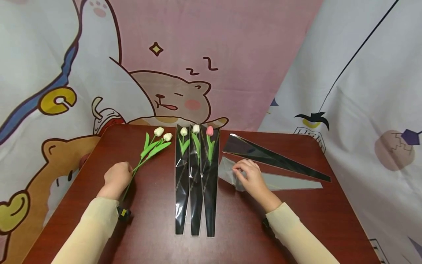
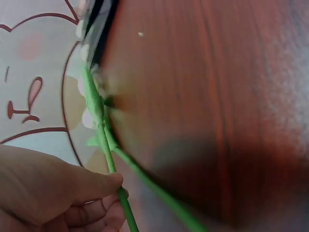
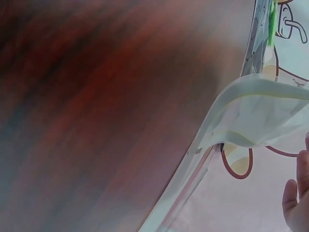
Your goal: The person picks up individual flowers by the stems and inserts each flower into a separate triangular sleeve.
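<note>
My left hand [image 1: 117,179] pinches a white tulip [image 1: 167,136] by its thin green stem [image 2: 111,162] between thumb and fingers. A second white tulip [image 1: 159,131] lies alongside, its stem [image 2: 166,197] passing beside the held one in the left wrist view. On the other side, my right hand [image 1: 253,179] pinches the wide end of a translucent whitish flower sleeve [image 1: 226,171]. That end is raised and bowed in the right wrist view, where only some fingers [image 3: 303,179] show at the edge. The sleeve's narrow tail lies flat on the table.
Between the hands lie three black-backed clear sleeves [image 1: 195,194], side by side, holding two white tulips and a pink tulip [image 1: 210,131]. Another black sleeve [image 1: 280,157] lies slantwise behind the right hand. A printed cloth [image 1: 230,55] hangs behind the brown table [image 1: 155,220].
</note>
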A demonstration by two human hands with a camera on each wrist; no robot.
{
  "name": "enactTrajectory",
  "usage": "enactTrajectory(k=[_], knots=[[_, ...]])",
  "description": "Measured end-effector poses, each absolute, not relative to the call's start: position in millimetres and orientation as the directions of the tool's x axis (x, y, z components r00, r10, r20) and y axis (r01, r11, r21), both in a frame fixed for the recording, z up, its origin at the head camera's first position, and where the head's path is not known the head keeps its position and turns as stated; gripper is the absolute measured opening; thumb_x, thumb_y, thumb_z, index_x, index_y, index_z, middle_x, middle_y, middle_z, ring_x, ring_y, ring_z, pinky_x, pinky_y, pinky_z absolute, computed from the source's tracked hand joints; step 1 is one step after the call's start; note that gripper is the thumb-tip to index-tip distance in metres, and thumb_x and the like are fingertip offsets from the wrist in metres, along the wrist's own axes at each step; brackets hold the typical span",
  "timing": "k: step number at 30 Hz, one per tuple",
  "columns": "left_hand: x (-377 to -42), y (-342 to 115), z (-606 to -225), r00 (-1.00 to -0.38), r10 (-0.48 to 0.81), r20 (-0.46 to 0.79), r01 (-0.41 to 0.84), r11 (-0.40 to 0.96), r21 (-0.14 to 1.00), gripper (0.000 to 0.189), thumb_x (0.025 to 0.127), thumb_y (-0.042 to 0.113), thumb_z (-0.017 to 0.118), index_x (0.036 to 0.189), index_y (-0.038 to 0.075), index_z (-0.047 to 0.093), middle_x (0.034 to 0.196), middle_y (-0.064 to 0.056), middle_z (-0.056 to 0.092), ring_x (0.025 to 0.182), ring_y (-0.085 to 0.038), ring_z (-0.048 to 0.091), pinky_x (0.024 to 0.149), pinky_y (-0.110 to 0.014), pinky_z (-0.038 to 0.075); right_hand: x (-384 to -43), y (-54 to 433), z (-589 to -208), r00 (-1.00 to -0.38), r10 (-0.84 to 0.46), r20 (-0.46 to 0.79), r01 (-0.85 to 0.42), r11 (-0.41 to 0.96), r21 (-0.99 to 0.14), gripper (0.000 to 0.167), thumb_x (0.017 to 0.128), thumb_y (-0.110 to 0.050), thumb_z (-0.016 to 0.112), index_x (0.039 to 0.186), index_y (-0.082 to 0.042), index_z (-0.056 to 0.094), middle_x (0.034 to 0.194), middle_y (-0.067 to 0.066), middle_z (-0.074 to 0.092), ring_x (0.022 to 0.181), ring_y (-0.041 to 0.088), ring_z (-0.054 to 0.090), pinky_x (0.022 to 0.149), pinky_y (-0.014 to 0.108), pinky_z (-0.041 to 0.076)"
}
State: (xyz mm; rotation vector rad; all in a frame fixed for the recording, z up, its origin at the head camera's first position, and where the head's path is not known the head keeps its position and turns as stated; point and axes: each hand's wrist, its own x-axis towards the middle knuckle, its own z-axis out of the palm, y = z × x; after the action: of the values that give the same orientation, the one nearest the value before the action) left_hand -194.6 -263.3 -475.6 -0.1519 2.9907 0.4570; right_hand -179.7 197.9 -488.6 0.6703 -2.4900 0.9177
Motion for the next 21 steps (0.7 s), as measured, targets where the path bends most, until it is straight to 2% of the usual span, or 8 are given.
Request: enactTrajectory(k=[3,7,11,14,18,21], knots=[[-191.7,-260.0,-469.0,-0.996,-0.088,-0.033,-0.094,0.951,0.294,0.012,0.088,0.012,0.055,0.088,0.005,0.065,0.085,-0.018,0.065,0.071,-0.035,0.061,0.049,-0.045,0.044,-179.1,198.5,-489.1,-0.805,-0.293,0.515,-0.558,0.668,-0.492,0.004,0.089,-0.016,0.066,0.092,-0.015,0.069,0.093,-0.005,0.064,0.092,0.014,0.055,0.084,0.043,0.041],[-187.3,-250.8,-455.9,-0.982,-0.112,0.152,-0.057,0.945,0.323,0.01,0.09,0.01,0.056,0.091,0.002,0.062,0.085,-0.021,0.063,0.073,-0.041,0.061,0.052,-0.049,0.045,-179.0,199.4,-488.6,-0.794,-0.288,0.535,-0.568,0.664,-0.486,0.004,0.088,-0.016,0.067,0.091,-0.015,0.068,0.092,-0.005,0.064,0.091,0.014,0.055,0.08,0.04,0.04],[-184.3,-233.4,-443.3,-0.937,-0.17,0.306,-0.009,0.885,0.465,0.013,0.094,0.012,0.056,0.098,0.0,0.06,0.089,-0.02,0.061,0.08,-0.038,0.06,0.063,-0.049,0.045,-179.4,199.5,-487.9,-0.782,-0.282,0.556,-0.581,0.652,-0.487,0.004,0.087,-0.014,0.068,0.092,-0.015,0.069,0.092,-0.005,0.064,0.087,0.013,0.054,0.077,0.038,0.04],[-183.7,-217.3,-438.3,-0.899,-0.215,0.382,0.069,0.792,0.607,0.015,0.095,0.013,0.056,0.102,-0.001,0.059,0.093,-0.018,0.063,0.083,-0.031,0.06,0.068,-0.041,0.044,-179.5,198.1,-485.7,-0.783,-0.273,0.559,-0.58,0.643,-0.499,0.005,0.088,-0.015,0.067,0.092,-0.014,0.069,0.093,-0.005,0.064,0.088,0.013,0.054,0.077,0.037,0.04],[-182.9,-195.4,-436.1,-0.857,-0.261,0.444,0.18,0.656,0.733,0.015,0.092,0.012,0.06,0.1,-0.001,0.058,0.091,-0.015,0.066,0.078,-0.009,0.058,0.065,-0.019,0.04,-180.3,193.7,-481.5,-0.791,-0.265,0.552,-0.573,0.637,-0.515,0.005,0.088,-0.016,0.066,0.093,-0.015,0.069,0.094,-0.004,0.064,0.09,0.013,0.054,0.078,0.038,0.039],[-183.4,-178.2,-436.1,-0.849,-0.27,0.455,0.289,0.484,0.826,0.015,0.091,0.007,0.061,0.097,-0.007,0.057,0.086,-0.018,0.066,0.072,0.007,0.057,0.062,-0.007,0.041,-181.7,189.0,-479.5,-0.794,-0.267,0.546,-0.57,0.638,-0.517,0.005,0.089,-0.016,0.066,0.093,-0.015,0.068,0.094,-0.005,0.064,0.09,0.013,0.053,0.077,0.037,0.038]])
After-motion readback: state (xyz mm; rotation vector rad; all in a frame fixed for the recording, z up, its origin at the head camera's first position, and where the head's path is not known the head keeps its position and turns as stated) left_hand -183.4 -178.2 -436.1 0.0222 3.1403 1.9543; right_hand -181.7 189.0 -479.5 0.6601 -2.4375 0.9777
